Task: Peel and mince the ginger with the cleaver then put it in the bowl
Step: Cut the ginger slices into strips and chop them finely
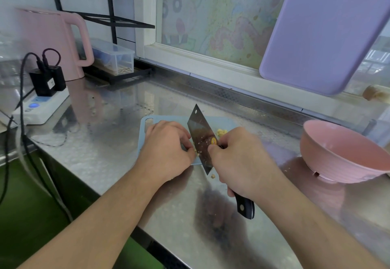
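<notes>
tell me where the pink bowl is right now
In the head view, the pink bowl sits on the steel counter at the far right, beyond the right hand gripping the cleaver.

Steel counter [118,142] carries cutting board [168,118], bowl [337,159], kettle [48,42], power strip [40,108].

A pale blue plastic cutting board [166,119] lies on the mottled, silvery steel counter [109,142]. The grey steel cleaver blade [200,137] bears a yellow sticker [214,141] and a black riveted handle [244,206]. Pale yellow minced ginger [221,131], a ribbed pink bowl [341,154], a pink kettle [50,42].
</notes>
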A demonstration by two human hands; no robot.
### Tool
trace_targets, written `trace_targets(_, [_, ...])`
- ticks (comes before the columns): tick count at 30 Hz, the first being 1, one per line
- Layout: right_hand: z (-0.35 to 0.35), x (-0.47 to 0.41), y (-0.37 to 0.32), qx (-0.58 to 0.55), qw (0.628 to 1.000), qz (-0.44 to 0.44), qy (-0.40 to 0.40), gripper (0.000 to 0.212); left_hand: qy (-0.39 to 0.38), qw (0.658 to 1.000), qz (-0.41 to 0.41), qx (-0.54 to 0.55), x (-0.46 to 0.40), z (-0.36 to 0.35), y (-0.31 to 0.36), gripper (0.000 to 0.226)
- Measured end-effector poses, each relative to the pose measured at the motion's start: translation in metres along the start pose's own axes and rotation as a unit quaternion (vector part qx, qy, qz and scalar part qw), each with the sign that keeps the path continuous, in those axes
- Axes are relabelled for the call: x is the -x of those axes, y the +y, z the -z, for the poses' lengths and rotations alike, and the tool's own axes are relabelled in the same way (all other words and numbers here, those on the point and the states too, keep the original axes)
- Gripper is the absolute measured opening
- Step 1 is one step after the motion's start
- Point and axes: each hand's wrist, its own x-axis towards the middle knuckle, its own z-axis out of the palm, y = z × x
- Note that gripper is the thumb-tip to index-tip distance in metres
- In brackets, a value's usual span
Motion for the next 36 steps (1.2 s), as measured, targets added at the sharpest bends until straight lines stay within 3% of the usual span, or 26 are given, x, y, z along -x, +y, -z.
trace_targets(4, [-0.006,-0.002,-0.002,0.032,0.999,0.007,0.010,0.022,0.000,1.000,0.000,-0.001,0.000,-0.001,0.001,0.023])
trace_targets(8, [-0.009,-0.003,-0.008,0.055,0.998,0.034,0.011,0.020,-0.001,1.000,0.002,-0.003,0.000,-0.001,0.000,0.010])
trace_targets(14, [-0.008,-0.004,-0.003,-0.006,1.000,0.009,0.012,0.031,0.000,1.000,-0.002,0.010,-0.001,-0.001,0.000,0.019])
trace_targets(24, [0.002,0.002,-0.004,0.001,1.000,0.013,0.013,0.036,0.060,0.996,0.029,0.067,-0.002,0.001,-0.001,0.016])
trace_targets(36, [-0.001,0.003,-0.021,0.060,0.997,0.017,-0.034,0.017,0.064,0.995,0.032,0.065,-0.002,0.002,0.000,0.015])
